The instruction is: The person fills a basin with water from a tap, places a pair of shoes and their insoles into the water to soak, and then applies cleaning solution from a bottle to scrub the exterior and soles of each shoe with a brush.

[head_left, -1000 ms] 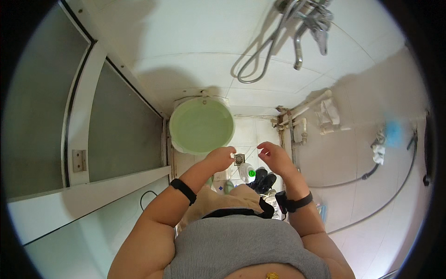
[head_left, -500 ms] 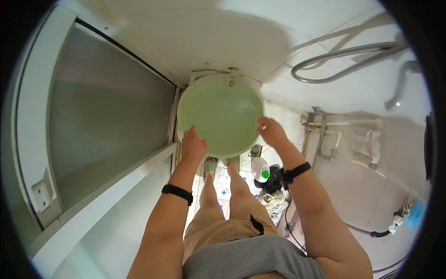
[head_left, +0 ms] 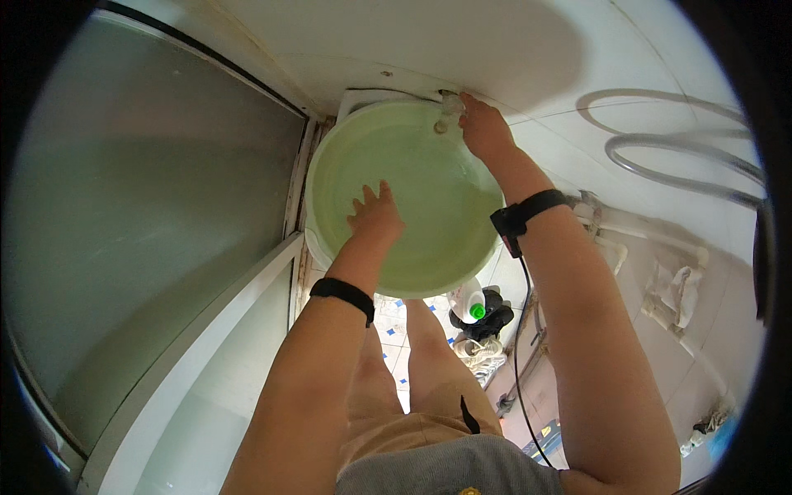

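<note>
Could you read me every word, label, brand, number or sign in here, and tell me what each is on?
No text can be read in this view.
White bottle with a green cap: partly hidden, no legible label.
Light green basin under the left hand: no writing visible.
Black left wristband: no legible marking.
Blue-and-yellow item at lower right: too small and blurred to tell.

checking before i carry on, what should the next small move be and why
Probably a small turn of the tap with the right hand: that hand is right at the tap, which juts over the pale green basin, while the left hand is spread, holding nothing visible.
</note>
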Demonstrator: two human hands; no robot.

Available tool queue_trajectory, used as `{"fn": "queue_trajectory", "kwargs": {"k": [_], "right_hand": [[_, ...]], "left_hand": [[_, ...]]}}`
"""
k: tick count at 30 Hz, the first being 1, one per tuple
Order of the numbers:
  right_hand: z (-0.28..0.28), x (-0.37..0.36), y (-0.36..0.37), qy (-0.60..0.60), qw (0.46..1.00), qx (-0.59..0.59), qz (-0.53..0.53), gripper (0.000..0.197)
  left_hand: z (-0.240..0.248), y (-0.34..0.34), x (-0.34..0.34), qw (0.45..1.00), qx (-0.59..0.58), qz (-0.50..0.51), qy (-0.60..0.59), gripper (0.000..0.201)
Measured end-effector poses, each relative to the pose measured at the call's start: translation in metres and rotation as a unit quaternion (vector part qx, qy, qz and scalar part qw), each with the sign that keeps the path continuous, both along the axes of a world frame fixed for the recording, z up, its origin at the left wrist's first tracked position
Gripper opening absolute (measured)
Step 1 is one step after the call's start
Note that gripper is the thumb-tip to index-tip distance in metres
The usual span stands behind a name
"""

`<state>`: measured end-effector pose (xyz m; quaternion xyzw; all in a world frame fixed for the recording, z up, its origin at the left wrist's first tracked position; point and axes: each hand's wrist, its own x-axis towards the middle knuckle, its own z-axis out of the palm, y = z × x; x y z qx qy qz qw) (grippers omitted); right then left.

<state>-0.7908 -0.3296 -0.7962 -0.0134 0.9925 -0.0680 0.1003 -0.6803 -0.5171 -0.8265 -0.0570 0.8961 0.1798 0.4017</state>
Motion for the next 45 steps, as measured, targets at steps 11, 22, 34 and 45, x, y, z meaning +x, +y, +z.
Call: {"fn": "queue_trajectory", "kwargs": {"k": [11,22,34,45], "right_hand": [[-0.011,-0.024,0.027,0.103,0.986,-0.038,0.122,0.042],[0.010,0.002,0.008,0.087,0.993,-0.002,0.076,0.039],[0.008,0.017,0.011,0.125,0.985,-0.021,0.121,0.042],[0.005,0.009,-0.012,0.123,0.989,0.054,0.064,0.034]], "left_hand": [[-0.032,0.029,-0.012,0.996,0.072,-0.058,-0.015,0.083],[-0.003,-0.020,0.004,0.975,-0.057,-0.058,0.207,0.066],[-0.022,-0.060,0.023,0.952,-0.189,-0.017,0.239,0.069],[-0.019,-0.064,0.026,0.956,-0.176,0.002,0.236,0.056]]}}
